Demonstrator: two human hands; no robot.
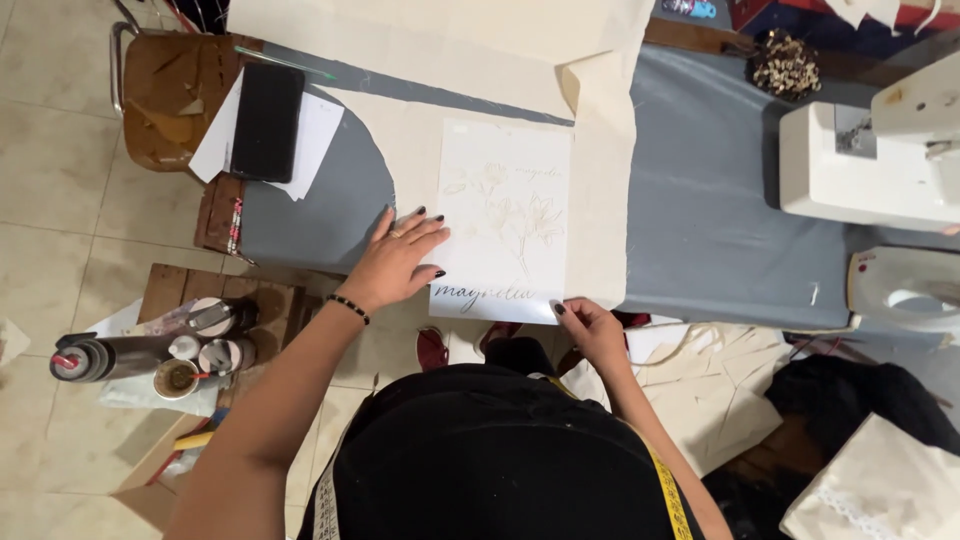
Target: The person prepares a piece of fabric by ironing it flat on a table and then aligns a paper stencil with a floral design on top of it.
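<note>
Two bare hands are shown on a white paper sheet with a pale flower drawing (505, 220), which is laid on cream fabric (600, 150) over a grey-covered table (700, 200). The left hand (398, 258) is pressed flat, fingers spread, on the sheet's left edge. The right hand (590, 328) is closed on its lower right corner.

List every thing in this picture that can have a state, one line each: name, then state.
stencil sheet: flat on the cream fabric, held at two edges
cream fabric: spread over the grey table, right edge folded
left hand: open, palm pressing the sheet's left edge
right hand: fingers pinching the sheet's lower right corner
phone: screen dark, lying on white paper
sewing machine: idle, nothing under its needle
</note>
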